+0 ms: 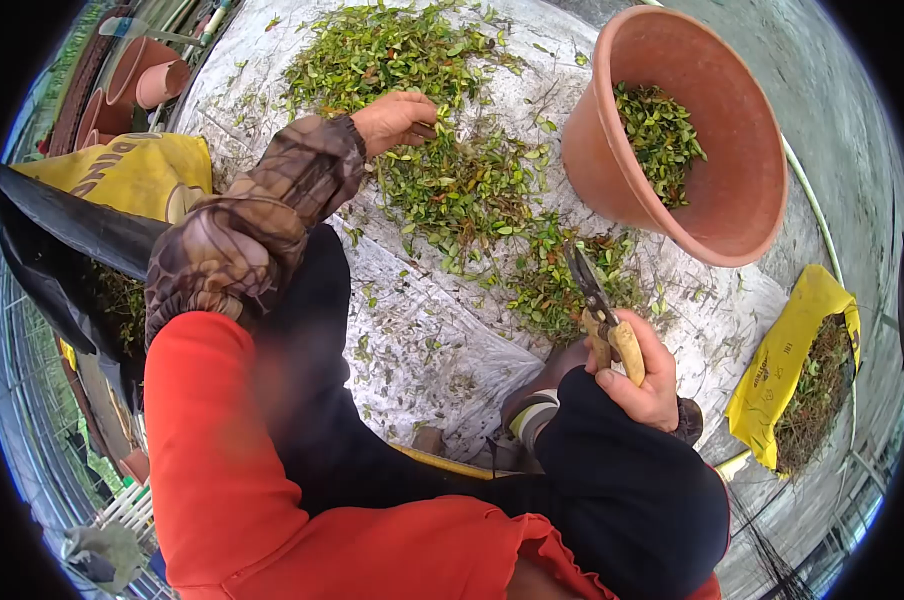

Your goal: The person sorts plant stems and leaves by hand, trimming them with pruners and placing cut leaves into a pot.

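My left hand (397, 122), in a patterned brown sleeve cover, reaches over a pile of leafy green cuttings (452, 190) on a white sheet (432, 340). Its fingers are curled together at the leaves, with a small leafy cutting (442, 113) at the fingertips. My right hand (650, 378) grips pruning shears (612, 338) by their worn yellowish handles. The dark blades point up and away, over the near edge of the cuttings. Beyond the shears, a large terracotta-coloured pot (612, 165) leans toward me, with more leafy cuttings (660, 140) inside.
A yellow bag (772, 385) of brownish plant matter lies open at the right. To the left are another yellow bag (162, 165) and a black plastic container (82, 220). Several pots (142, 75) stand at the upper left. My shoe (537, 410) rests on the sheet.
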The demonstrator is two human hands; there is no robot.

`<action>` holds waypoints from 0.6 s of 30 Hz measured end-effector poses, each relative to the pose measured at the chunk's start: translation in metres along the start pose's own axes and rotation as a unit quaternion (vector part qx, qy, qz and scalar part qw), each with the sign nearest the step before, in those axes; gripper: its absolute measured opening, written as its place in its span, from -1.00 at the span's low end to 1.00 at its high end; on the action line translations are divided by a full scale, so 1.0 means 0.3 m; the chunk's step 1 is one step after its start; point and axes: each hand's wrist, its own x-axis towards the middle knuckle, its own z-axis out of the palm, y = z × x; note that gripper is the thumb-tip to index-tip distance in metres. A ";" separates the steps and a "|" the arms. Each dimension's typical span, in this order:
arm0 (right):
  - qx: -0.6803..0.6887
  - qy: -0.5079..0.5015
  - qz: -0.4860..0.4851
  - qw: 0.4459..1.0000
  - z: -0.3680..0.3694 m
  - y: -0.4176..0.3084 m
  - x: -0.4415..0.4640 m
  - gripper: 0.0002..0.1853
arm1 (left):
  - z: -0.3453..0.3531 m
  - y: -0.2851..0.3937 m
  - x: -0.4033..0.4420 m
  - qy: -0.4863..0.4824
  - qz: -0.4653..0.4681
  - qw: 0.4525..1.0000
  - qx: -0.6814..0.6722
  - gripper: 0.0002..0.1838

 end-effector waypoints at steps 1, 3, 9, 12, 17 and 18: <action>-0.003 0.001 -0.001 1.000 0.000 0.002 0.000 -0.36 | -0.010 -0.009 -0.002 -0.012 0.001 1.000 -0.023 -0.89; -0.010 0.004 -0.002 1.000 0.000 0.008 -0.001 -0.37 | -0.023 -0.027 -0.004 -0.038 0.001 0.997 -0.072 -0.83; -0.020 -0.021 0.051 0.998 -0.006 0.031 0.012 -0.34 | 0.010 -0.032 -0.003 -0.056 0.013 0.994 -0.097 -0.82; -0.026 -0.015 0.053 0.998 0.008 0.060 0.038 -0.37 | 0.058 -0.032 0.032 -0.055 0.021 0.994 -0.092 -0.85; -0.024 -0.014 0.063 0.998 0.024 0.132 0.074 -0.40 | 0.134 -0.021 0.116 -0.072 0.007 0.997 -0.015 -0.88; 0.004 -0.007 0.090 0.996 0.030 0.136 0.074 -0.40 | 0.168 -0.008 0.124 -0.042 0.002 0.999 0.014 -0.85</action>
